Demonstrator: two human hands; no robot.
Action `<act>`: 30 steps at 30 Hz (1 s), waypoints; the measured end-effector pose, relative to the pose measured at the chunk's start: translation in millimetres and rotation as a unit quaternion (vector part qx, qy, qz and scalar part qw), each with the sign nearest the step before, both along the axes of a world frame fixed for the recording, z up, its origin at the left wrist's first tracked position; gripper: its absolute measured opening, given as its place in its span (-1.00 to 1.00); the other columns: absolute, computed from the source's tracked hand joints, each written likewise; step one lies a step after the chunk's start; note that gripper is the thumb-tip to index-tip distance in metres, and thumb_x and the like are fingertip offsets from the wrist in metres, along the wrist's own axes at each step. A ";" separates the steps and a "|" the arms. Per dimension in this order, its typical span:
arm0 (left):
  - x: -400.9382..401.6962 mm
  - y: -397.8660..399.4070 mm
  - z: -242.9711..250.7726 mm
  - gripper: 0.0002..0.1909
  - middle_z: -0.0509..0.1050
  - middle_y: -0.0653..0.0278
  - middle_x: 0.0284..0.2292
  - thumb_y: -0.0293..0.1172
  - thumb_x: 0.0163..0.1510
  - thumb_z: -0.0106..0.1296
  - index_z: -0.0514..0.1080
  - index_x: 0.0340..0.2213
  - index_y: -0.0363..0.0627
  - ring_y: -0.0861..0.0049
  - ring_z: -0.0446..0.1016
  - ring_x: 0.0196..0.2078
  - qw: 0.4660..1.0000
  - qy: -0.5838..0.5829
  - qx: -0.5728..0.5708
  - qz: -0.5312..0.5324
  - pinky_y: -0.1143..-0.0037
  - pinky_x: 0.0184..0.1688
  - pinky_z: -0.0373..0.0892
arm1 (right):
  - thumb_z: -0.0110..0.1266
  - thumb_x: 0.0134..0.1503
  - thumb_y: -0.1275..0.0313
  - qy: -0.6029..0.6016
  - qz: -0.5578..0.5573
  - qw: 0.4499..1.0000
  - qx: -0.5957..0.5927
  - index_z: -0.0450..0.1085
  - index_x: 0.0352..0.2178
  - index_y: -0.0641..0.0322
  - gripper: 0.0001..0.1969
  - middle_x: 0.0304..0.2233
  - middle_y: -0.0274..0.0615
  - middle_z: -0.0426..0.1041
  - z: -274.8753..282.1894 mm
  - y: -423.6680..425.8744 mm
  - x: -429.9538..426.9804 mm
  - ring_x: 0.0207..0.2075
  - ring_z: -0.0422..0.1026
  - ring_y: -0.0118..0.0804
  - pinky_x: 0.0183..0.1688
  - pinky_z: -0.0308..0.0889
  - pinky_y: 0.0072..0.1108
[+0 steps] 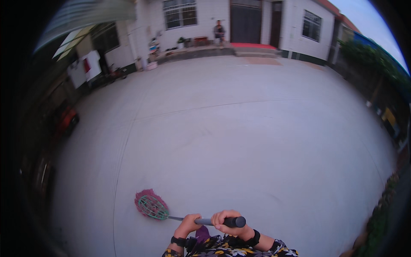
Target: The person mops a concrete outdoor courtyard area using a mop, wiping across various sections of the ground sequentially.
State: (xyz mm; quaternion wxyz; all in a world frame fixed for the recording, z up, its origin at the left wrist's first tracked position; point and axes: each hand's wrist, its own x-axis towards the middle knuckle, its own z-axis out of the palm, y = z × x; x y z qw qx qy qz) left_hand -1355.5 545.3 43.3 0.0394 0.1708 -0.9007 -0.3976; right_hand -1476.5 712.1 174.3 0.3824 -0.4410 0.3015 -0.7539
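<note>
Both of my hands grip one long grey handle with a black end grip. My right hand is closed round it beside the black end. Farther along the shaft, my left hand holds it too. At the handle's far end, to the left, a mop-like head with a green openwork plastic frame and dark pink fringe lies over the concrete ground. A dark band is on each wrist. Below the hands show a flowered garment and part of a purple shoe.
A concrete yard spreads ahead. A person is by the white house wall, near a red mat on the steps. A red vehicle and hanging cloths stand left; plants line the right edge.
</note>
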 end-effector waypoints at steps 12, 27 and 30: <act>-18.2 -123.0 14.8 -0.88 0.36 0.13 -0.63 -0.37 -0.25 -0.04 0.31 -0.61 -0.12 0.18 0.35 -0.51 0.991 0.037 0.123 -0.038 0.42 -0.50 0.26 | -0.03 -0.16 0.56 -0.045 -0.082 0.995 0.038 0.10 -0.66 0.19 -0.82 -0.81 -0.30 0.16 45.8 -148.7 -14.1 -0.77 0.16 -0.40 -0.58 0.11 -0.47; -186.4 -129.7 5.5 -0.94 0.36 0.15 -0.63 -0.39 -0.30 -0.10 0.29 -0.66 -0.08 0.15 0.34 -0.51 0.938 0.094 0.085 -0.324 0.31 -0.51 0.23 | -0.02 -0.19 0.50 0.128 -0.460 0.875 0.074 0.04 -0.62 0.15 -0.78 -0.79 -0.33 0.13 55.8 -146.1 -27.8 -0.76 0.13 -0.44 -0.52 0.14 -0.52; -213.6 -129.8 15.0 -0.94 0.35 0.11 -0.66 -0.44 -0.30 -0.10 0.27 -0.70 -0.13 0.14 0.33 -0.54 0.928 0.130 0.097 -0.337 0.33 -0.54 0.22 | 0.01 -0.20 0.50 0.158 -0.461 0.871 0.056 0.06 -0.61 0.15 -0.77 -0.78 -0.35 0.13 60.6 -150.2 -35.1 -0.77 0.14 -0.44 -0.52 0.13 -0.53</act>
